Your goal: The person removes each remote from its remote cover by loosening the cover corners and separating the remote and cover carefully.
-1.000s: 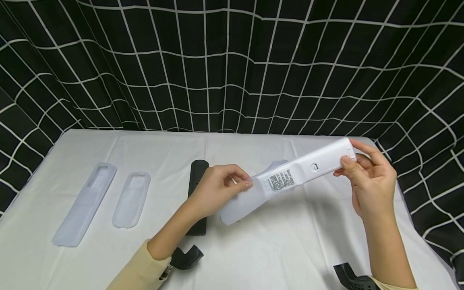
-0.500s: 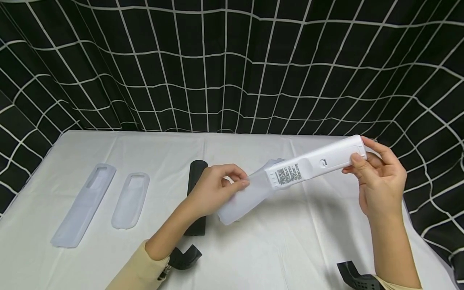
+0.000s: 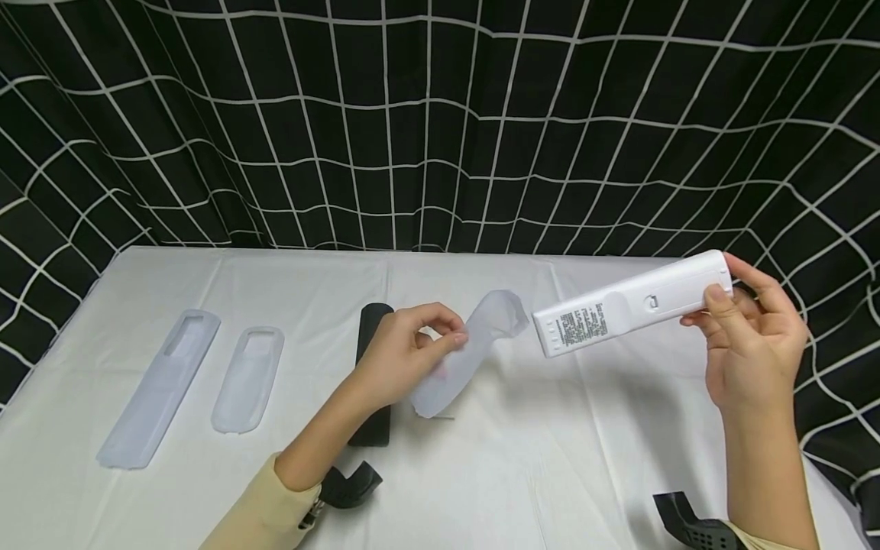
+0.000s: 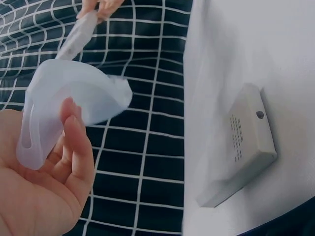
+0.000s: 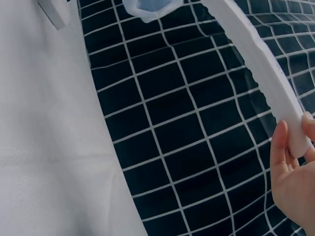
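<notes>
My right hand holds a white remote control by its far end, thumb on the back face, which carries printed text. It is in the air, fully outside a translucent remote cover. That cover is soft and bent, and my left hand pinches it between thumb and fingers. In the left wrist view the cover curves above the palm, its end flaring open. The right wrist view has the white remote edge-on between thumb and fingers. Beneath my left hand a black remote lies on the table, partly hidden.
Two more translucent covers lie at the table's left, a long one and a shorter one. White cloth covers the table. A black gridded curtain hangs behind. A pale block with dark dots shows in the left wrist view.
The white remote has moved right in my right hand and come out of the cover. My left hand has stayed nearly in place, with the emptied cover bending upward.
</notes>
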The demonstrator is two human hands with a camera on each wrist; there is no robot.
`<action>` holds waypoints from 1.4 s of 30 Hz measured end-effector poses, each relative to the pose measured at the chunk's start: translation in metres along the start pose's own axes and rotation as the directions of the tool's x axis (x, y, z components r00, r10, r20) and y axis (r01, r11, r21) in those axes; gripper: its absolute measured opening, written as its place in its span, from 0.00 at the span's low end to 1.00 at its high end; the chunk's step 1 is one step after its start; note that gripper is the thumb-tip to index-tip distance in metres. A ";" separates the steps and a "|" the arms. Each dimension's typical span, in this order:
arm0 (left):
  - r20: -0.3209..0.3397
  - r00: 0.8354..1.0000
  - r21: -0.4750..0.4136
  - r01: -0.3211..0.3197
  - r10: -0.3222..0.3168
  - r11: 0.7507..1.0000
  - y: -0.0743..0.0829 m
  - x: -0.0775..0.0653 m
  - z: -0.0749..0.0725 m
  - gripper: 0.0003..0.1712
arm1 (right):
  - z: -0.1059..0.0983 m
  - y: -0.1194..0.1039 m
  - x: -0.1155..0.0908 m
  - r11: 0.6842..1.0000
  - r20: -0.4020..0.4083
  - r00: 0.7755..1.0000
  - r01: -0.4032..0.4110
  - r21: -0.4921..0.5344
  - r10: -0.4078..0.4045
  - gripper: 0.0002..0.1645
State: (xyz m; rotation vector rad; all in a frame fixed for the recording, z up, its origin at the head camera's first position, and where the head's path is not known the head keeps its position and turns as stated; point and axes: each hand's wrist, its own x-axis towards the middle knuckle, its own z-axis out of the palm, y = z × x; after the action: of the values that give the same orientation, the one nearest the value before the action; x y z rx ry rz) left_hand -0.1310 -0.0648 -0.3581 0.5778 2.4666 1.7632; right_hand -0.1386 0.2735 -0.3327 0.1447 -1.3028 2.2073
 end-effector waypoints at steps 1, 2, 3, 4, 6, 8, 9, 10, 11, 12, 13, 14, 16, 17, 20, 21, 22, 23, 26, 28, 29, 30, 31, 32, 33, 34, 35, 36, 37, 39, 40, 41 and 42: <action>-0.004 1.000 0.000 -0.003 0.003 1.000 0.000 0.000 0.000 0.04 | 0.000 0.000 0.000 1.000 0.002 1.000 -0.008 -0.008 0.008 0.26; -0.006 1.000 0.000 -0.005 0.005 1.000 0.000 0.000 0.000 0.04 | 0.000 0.000 0.000 1.000 0.005 1.000 -0.015 -0.018 0.015 0.26; -0.007 1.000 -0.002 -0.007 0.007 1.000 0.000 0.000 -0.001 0.04 | 0.001 0.000 -0.001 0.999 0.009 1.000 -0.021 -0.026 0.021 0.26; -0.009 1.000 -0.002 -0.010 0.010 1.000 0.000 0.000 -0.001 0.04 | 0.001 0.001 -0.001 0.999 0.013 1.000 -0.027 -0.035 0.028 0.26; -0.015 1.000 -0.007 -0.011 0.011 1.000 0.000 0.000 -0.001 0.04 | 0.001 0.001 -0.002 0.998 0.018 0.999 -0.039 -0.049 0.040 0.25; -0.018 1.000 -0.017 -0.015 0.015 1.000 0.001 0.000 -0.001 0.04 | 0.002 0.001 -0.002 0.997 0.024 0.998 -0.048 -0.059 0.050 0.25; -0.021 1.000 -0.023 -0.017 0.016 1.000 0.001 0.000 -0.001 0.04 | 0.002 0.001 -0.002 0.996 0.027 0.998 -0.054 -0.064 0.056 0.25; -0.025 1.000 -0.026 -0.018 0.017 1.000 0.001 0.000 -0.001 0.04 | 0.002 0.002 -0.002 0.996 0.029 0.997 -0.063 -0.065 0.066 0.25; -0.028 0.999 -0.031 -0.018 0.017 0.999 0.001 0.000 -0.001 0.04 | 0.003 0.002 -0.002 0.995 0.030 0.997 -0.074 -0.065 0.076 0.25; -0.030 0.999 -0.036 -0.022 0.020 0.999 0.001 0.000 -0.001 0.04 | 0.003 0.003 -0.003 0.994 0.032 0.996 -0.084 -0.066 0.086 0.25; -0.032 0.999 -0.041 -0.022 0.021 0.999 0.001 0.000 -0.001 0.03 | 0.003 0.004 -0.003 0.994 0.036 0.995 -0.093 -0.064 0.096 0.25; -0.032 0.999 -0.044 -0.024 0.022 0.999 0.001 0.000 -0.001 0.03 | 0.003 0.005 -0.003 0.993 0.039 0.994 -0.103 -0.063 0.106 0.24; -0.031 0.999 -0.049 -0.023 0.021 0.999 0.001 0.000 -0.001 0.03 | 0.003 0.008 -0.003 0.992 0.046 0.992 -0.117 -0.052 0.120 0.22; -0.028 0.999 -0.050 -0.022 0.021 0.998 0.000 0.000 -0.001 0.03 | 0.002 0.009 -0.003 0.991 0.049 0.991 -0.123 -0.049 0.125 0.21; -0.021 1.000 -0.042 -0.019 0.018 0.999 0.000 0.000 -0.001 0.04 | 0.002 0.012 -0.003 0.990 0.054 0.989 -0.137 -0.041 0.139 0.17; -0.020 1.000 -0.038 -0.016 0.015 0.999 0.000 0.000 -0.001 0.04 | 0.002 0.013 -0.002 0.989 0.052 0.988 -0.141 -0.038 0.143 0.16; -0.018 1.000 -0.036 -0.014 0.013 0.999 -0.001 0.000 -0.001 0.05 | 0.002 0.014 -0.002 0.988 0.052 0.987 -0.148 -0.039 0.150 0.16; -0.018 1.000 -0.033 -0.012 0.012 0.999 -0.001 0.000 -0.001 0.05 | 0.003 0.015 -0.002 0.987 0.054 0.986 -0.156 -0.038 0.158 0.15; -0.020 1.000 -0.037 -0.007 0.007 0.999 -0.002 -0.001 -0.001 0.05 | 0.004 0.021 -0.001 0.983 0.074 0.980 -0.180 -0.046 0.183 0.15; -0.021 1.000 -0.048 -0.005 0.004 0.999 -0.003 -0.001 -0.001 0.05 | 0.004 0.025 -0.002 0.978 0.105 0.974 -0.197 -0.063 0.203 0.14; -0.022 1.000 -0.054 -0.003 0.002 0.999 -0.003 -0.002 -0.002 0.05 | 0.004 0.027 -0.002 0.976 0.122 0.970 -0.204 -0.074 0.212 0.14; -0.024 1.000 -0.060 0.001 -0.002 0.998 -0.003 -0.002 -0.002 0.05 | 0.003 0.028 -0.003 0.974 0.139 0.965 -0.210 -0.084 0.221 0.14; -0.027 1.000 -0.062 0.002 -0.004 0.998 -0.004 -0.002 -0.002 0.05 | 0.003 0.030 -0.003 0.971 0.154 0.961 -0.216 -0.098 0.229 0.14; -0.030 1.000 -0.065 0.002 -0.004 0.998 -0.004 -0.002 -0.002 0.05 | 0.003 0.032 -0.004 0.969 0.169 0.956 -0.223 -0.110 0.240 0.14; -0.034 0.999 -0.066 0.003 -0.005 0.998 -0.005 -0.002 -0.002 0.05 | 0.003 0.034 -0.004 0.965 0.184 0.951 -0.229 -0.124 0.249 0.14; -0.036 0.999 -0.061 0.006 -0.008 0.998 -0.006 -0.003 -0.002 0.05 | 0.003 0.035 -0.004 0.962 0.196 0.946 -0.235 -0.141 0.259 0.14; -0.037 0.999 -0.058 0.007 -0.009 0.998 -0.006 -0.003 -0.002 0.05 | 0.003 0.037 -0.004 0.958 0.207 0.940 -0.242 -0.153 0.270 0.14; -0.038 0.999 -0.050 0.005 -0.007 0.999 -0.007 -0.003 -0.002 0.05 | 0.003 0.039 -0.004 0.954 0.215 0.936 -0.247 -0.167 0.280 0.14; -0.037 0.999 -0.041 0.003 -0.004 0.999 -0.007 -0.004 -0.003 0.05 | 0.003 0.040 -0.003 0.950 0.222 0.930 -0.254 -0.183 0.292 0.14; -0.030 1.000 -0.038 0.004 -0.005 0.999 -0.008 -0.005 -0.003 0.05 | 0.003 0.044 -0.003 0.942 0.235 0.921 -0.267 -0.205 0.312 0.14; -0.027 1.000 -0.035 0.001 -0.002 0.999 -0.008 -0.005 -0.003 0.05 | 0.003 0.045 -0.002 0.937 0.240 0.916 -0.274 -0.218 0.323 0.14; -0.024 1.000 -0.037 -0.003 0.002 0.999 -0.009 -0.006 -0.004 0.05 | 0.003 0.047 -0.002 0.932 0.245 0.910 -0.280 -0.231 0.335 0.13; -0.023 1.000 -0.040 -0.005 0.004 0.999 -0.009 -0.006 -0.004 0.05 | 0.003 0.048 -0.001 0.926 0.251 0.904 -0.287 -0.246 0.347 0.13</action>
State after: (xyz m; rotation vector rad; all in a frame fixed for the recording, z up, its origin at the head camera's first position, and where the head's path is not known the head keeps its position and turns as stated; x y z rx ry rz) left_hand -0.1286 -0.0728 -0.3662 0.5633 2.4411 1.8265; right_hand -0.1633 0.2525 -0.3687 0.1943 -1.8214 2.3666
